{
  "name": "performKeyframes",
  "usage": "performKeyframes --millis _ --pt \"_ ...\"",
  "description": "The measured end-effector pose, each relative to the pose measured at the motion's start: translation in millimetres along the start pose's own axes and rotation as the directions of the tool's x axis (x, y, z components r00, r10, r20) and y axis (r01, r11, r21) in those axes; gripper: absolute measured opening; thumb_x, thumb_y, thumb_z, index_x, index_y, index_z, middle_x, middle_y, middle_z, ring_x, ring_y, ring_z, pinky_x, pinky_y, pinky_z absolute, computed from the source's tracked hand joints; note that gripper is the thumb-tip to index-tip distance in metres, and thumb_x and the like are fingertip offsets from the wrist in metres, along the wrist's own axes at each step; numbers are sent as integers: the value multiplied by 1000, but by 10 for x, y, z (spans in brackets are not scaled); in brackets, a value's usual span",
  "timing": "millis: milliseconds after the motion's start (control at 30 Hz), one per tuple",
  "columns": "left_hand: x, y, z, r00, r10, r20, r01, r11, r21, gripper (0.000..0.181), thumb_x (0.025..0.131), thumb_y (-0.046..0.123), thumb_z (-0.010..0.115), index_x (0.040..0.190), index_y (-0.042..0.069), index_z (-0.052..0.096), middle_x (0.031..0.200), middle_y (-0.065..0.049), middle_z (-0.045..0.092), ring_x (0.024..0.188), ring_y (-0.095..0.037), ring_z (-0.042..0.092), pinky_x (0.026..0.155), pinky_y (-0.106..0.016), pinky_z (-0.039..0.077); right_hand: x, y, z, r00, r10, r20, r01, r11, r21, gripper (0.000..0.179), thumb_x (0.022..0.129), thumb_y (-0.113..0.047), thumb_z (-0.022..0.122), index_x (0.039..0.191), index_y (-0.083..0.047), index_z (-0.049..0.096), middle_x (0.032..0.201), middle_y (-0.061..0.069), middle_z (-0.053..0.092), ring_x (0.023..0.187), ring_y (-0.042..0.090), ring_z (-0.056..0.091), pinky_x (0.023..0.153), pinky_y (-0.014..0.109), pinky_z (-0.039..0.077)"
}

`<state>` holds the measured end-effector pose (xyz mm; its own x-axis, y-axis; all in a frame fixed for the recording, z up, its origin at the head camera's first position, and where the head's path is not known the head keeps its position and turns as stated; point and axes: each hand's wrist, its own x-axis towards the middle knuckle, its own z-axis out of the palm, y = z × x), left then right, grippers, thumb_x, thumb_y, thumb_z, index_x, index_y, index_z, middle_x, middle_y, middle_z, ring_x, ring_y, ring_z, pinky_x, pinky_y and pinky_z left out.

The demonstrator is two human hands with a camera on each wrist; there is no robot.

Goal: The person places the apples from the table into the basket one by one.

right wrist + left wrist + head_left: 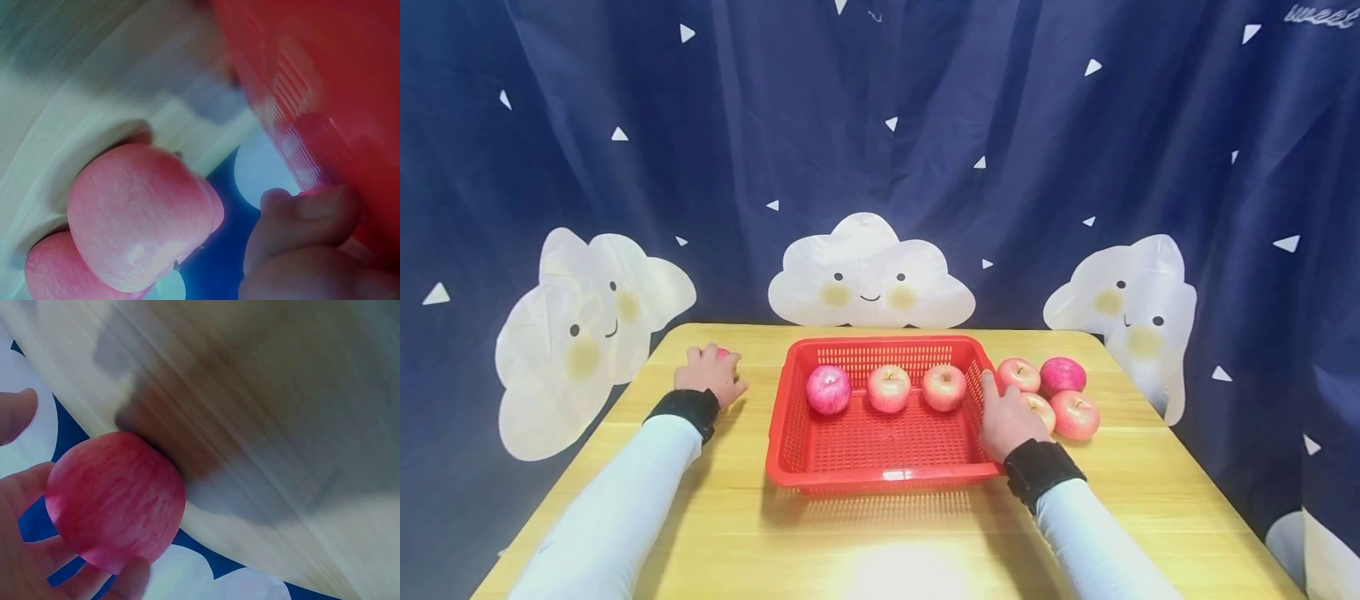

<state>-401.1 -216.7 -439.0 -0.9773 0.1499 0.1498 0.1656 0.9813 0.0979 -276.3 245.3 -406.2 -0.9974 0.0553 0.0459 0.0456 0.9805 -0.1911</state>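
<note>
At the table's left side my left hand (709, 373) is spread over a red apple (119, 500). In the left wrist view its fingers reach round the apple's far side, while the thumb (17, 415) stands apart from the fruit. My right hand (1009, 418) grips the right rim of a red plastic basket (880, 481), with curled fingers (306, 219) against its outer wall. Inside the basket, a row of three apples holds a darker pink one (828, 390), a pale one (888, 389) and a blushed one (944, 388).
Several more apples stand on the table just right of the basket, among them a dark pink one (1063, 376) and a lighter one (1076, 415). A dark blue curtain (880, 108) with white clouds hangs behind the wooden table (745, 533).
</note>
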Motion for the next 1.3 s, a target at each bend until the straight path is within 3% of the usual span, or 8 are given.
performKeyframes --millis 233,400,667,900,1300 --pt "-64 90 -142 1000 -8 -22 8 999 35 46 85 19 65 129 8 64 115 -35 52 107 -54 39 73 -65 49 -8 -1 -14 1000 -6 4 6 1000 -1 77 90 -10 63 157 0 26 129 41 49 100 48 65 78 61 56" --pt "-44 48 -92 1000 6 -13 -5 997 80 50 85 30 68 130 8 64 114 -34 53 106 -52 41 77 -64 49 3 11 -18 1000 17 23 -18 1000 11 77 93 -12 62 158 -1 24 135 41 46 107 50 62 83 64 54" --pt "-126 59 -72 1000 -10 19 11 999 -40 56 85 36 70 131 6 61 116 -35 49 89 -54 56 74 -64 51 -26 21 -24 999 -30 -29 30 1000 3 76 89 -9 63 156 2 28 126 41 51 103 50 64 80 62 55" --pt "-187 100 -72 1000 15 28 -14 999 -48 48 89 23 56 133 5 60 122 -34 52 97 -55 55 80 -67 49 -49 4 -32 999 -31 -24 31 1000 1 75 90 -8 61 156 1 28 127 41 50 103 50 63 79 62 55" --pt "-137 386 -356 996 62 59 -61 998 -19 58 92 38 65 141 9 55 120 -28 55 102 -46 56 82 -62 52 -30 23 -14 1000 -21 -6 21 1000 9 76 90 -11 64 156 1 29 127 40 50 104 49 63 79 62 56"
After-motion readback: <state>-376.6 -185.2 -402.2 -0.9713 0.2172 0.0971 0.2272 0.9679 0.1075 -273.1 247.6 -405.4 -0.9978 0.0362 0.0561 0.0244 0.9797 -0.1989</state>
